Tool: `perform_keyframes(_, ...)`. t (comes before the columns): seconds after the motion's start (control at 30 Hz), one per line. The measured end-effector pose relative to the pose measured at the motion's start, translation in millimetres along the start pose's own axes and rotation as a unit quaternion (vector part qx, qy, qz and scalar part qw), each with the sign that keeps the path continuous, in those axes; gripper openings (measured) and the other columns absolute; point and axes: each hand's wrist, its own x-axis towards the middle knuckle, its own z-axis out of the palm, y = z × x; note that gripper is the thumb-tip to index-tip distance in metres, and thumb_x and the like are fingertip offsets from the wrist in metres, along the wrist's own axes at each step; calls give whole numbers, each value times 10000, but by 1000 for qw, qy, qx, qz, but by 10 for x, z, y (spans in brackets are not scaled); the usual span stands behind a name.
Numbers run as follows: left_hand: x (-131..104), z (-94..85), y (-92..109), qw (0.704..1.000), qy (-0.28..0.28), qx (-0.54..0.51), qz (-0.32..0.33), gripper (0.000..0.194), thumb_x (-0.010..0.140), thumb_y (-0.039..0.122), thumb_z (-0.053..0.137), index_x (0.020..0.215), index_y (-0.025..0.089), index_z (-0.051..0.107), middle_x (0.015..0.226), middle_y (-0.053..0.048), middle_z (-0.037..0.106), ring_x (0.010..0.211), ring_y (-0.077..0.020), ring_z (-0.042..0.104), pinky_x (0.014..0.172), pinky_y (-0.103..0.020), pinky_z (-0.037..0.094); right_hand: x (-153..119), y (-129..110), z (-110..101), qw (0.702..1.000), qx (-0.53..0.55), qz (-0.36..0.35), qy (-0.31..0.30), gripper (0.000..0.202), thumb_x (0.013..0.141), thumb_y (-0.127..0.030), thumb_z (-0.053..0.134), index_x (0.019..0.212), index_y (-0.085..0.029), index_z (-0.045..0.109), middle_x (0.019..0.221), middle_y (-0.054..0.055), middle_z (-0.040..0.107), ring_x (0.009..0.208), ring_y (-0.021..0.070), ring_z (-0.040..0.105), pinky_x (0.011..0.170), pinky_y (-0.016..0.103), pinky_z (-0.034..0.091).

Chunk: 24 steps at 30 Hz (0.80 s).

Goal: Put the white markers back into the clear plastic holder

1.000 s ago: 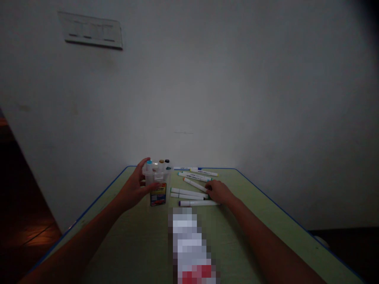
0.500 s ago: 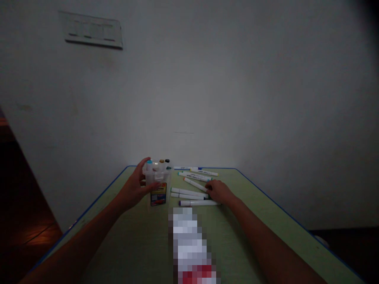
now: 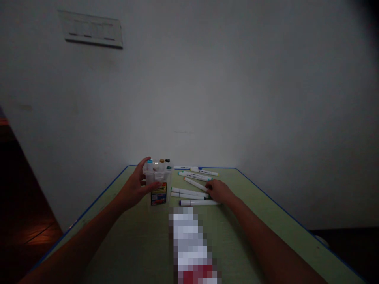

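A clear plastic marker box with a dark printed label stands upright on the table, and my left hand is wrapped round its left side, thumb across the front. Several markers stand inside; a light-blue cap, a brown one and a black one show at the top. On the right, my right hand is closed at the near end of a white marker with an orange tip. Its fingertips are partly hidden. Just below and left of that hand lie more white markers, and one with a purple end.
The green table has a blue edge and meets a white wall. Further markers lie near its back edge. A pixelated white and red patch covers the front middle. A switch plate is on the wall, upper left.
Almost nothing differs. Both hands stay where they were, the left round the box and the right at the orange-tipped marker; the view has shifted very slightly.
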Motion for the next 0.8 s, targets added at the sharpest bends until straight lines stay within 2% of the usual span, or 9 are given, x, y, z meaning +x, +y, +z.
perform_keyframes(0.2,1,-1,-2,1000,0,-1,-4,827,629,265,670,1297,232,183,1095,-103,555,897,-244,603,782,-439,491,-12,-13,-15,1000,-1,-1,-1,183,732,-226,523,861,-204,650,890,59,658,803,163,582,653,230,370)
perform_keyframes(0.8,4,-8,-27,1000,1,-8,-1,835,623,269,683,1298,240,192,1127,-133,541,880,-260,612,763,-444,500,-3,-7,-8,1000,-5,-2,3,199,717,-202,521,869,-206,649,901,61,661,821,175,586,661,238,371)
